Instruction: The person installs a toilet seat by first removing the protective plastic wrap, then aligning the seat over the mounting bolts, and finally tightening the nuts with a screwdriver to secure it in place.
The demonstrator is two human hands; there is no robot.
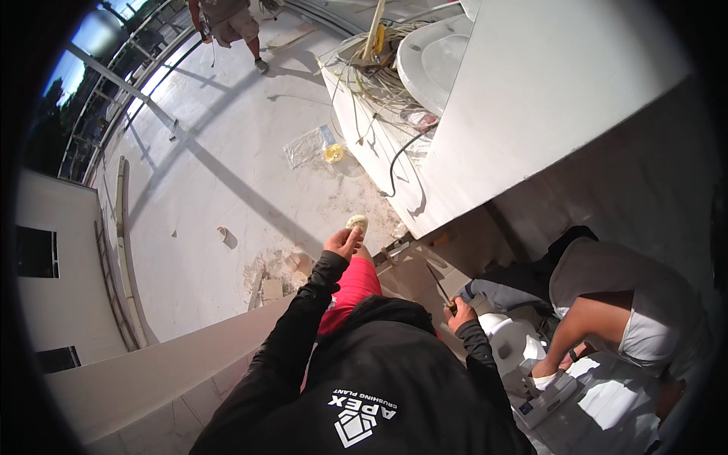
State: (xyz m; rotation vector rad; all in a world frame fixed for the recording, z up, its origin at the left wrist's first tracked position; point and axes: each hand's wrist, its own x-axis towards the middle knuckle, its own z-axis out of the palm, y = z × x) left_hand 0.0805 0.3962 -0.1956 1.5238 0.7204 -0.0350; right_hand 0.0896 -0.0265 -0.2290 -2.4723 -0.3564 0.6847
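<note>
My right hand (pixel 459 315) is closed around the handle of a screwdriver (pixel 437 283), its long thin shaft pointing up and to the left. The handle looks dark and yellow. My left hand (pixel 345 243) is held out over my leg and shoe, fingers curled together. What it holds, if anything, is too small to make out. To the right of my right hand is a white glossy fixture (pixel 506 334), toilet-like in shape. A co-worker (pixel 607 303) bends over beside it, one hand on a white box-shaped piece (pixel 550 398).
A white wall panel (pixel 546 114) fills the upper right. Beside it lie coiled cables (pixel 379 83) and a white basin (pixel 436 61). A yellow roll-like item (pixel 333 153) and rubble (pixel 273 288) lie on the pale floor. Another person (pixel 231 23) stands far off near a railing.
</note>
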